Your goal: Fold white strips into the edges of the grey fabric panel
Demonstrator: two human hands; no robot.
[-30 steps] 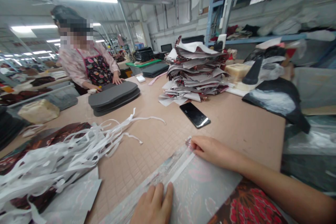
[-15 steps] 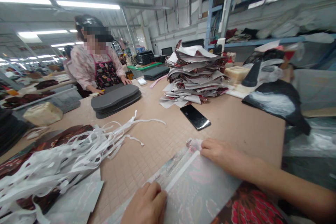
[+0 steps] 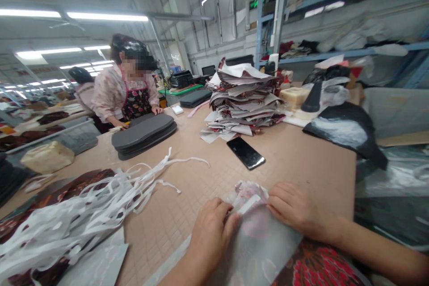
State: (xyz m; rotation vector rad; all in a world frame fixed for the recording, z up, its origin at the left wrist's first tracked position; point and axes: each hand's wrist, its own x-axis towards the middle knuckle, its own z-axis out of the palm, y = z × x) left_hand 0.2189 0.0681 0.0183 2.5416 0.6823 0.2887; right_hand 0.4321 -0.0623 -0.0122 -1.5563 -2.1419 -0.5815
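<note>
A piece of floral fabric [image 3: 258, 250] lies with its pale backing up at the table's near edge, and a white strip [image 3: 248, 204] runs along its far side. My left hand [image 3: 214, 228] is closed on the fabric, thumb and fingers pinching it beside the strip. At the far right corner my right hand [image 3: 290, 205] grips the edge, its fingertips partly hidden. The cloth between the hands is bunched up. Under it, dark fabric with a red print [image 3: 321, 266] shows at the bottom.
White strips [image 3: 83, 214] lie heaped on fabric at left. A black phone [image 3: 246, 153] rests before a tall stack of fabric pieces [image 3: 244, 98]. Across the brown table [image 3: 311, 165], a co-worker [image 3: 130, 85] handles stacked dark grey panels [image 3: 144, 136]. A black cone [image 3: 312, 97] stands right.
My left hand has moved up and right along the white strip, closer to my right hand. The fabric's far end is now more bunched. The whole view has shifted slightly.
</note>
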